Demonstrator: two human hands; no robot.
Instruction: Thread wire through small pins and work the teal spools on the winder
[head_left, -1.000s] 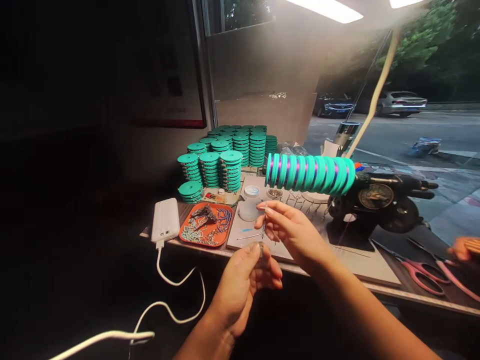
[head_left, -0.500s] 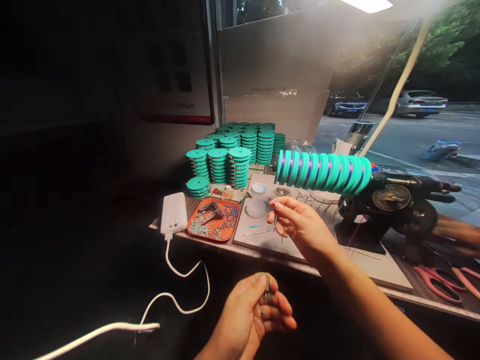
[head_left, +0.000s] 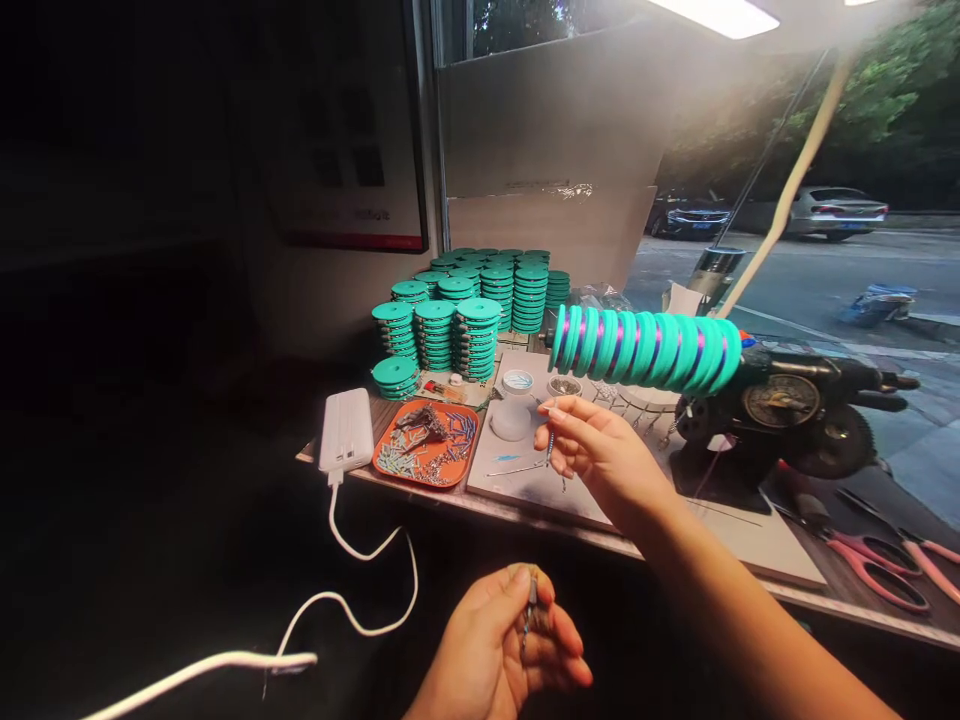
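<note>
My right hand hovers over the white work board, fingers pinched on a thin metal hook-like piece that hangs down. My left hand is low, below the table edge, with thumb and fingers closed on a small slim metal part. A row of teal spools with purple line sits on a horizontal spindle just beyond my right hand. A thin needle-like tool lies on the board.
Stacks of teal spools stand at the back. An orange tray of small parts, a white power bank with cable, a small jar, a black winding machine and pink scissors are on the table.
My left hand dropped from beside the right hand to below the table edge, still pinching its small part. My right hand stayed over the board, barely moving.
</note>
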